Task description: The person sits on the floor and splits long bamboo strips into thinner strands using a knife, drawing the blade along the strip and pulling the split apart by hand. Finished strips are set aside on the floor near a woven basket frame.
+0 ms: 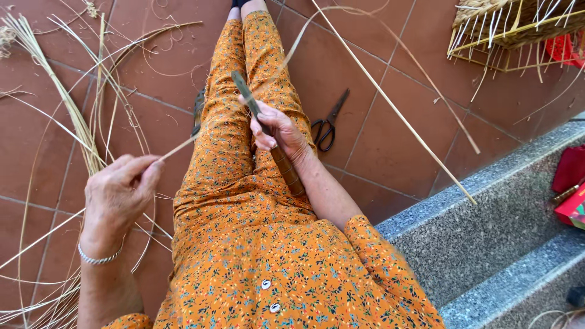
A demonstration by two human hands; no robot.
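1. Sitting on a grey step [487, 231] with legs stretched over the red tiled floor [378, 122], the person works a thin strip [183, 145] against a knife [262, 131].
2. The right hand [280, 131] is closed around the knife's brown handle, blade pointing away over the lap.
3. The left hand [119, 192] pinches the strip's near end between thumb and fingers; the strip runs to the blade.
4. Scissors [328, 125] lie on the floor right of the knife; loose strips [73, 116] lie left of it.
5. Risk, as a judgement: the blade sits close over the legs, so a slip or a snapping strip could drive it into cloth or fingers.
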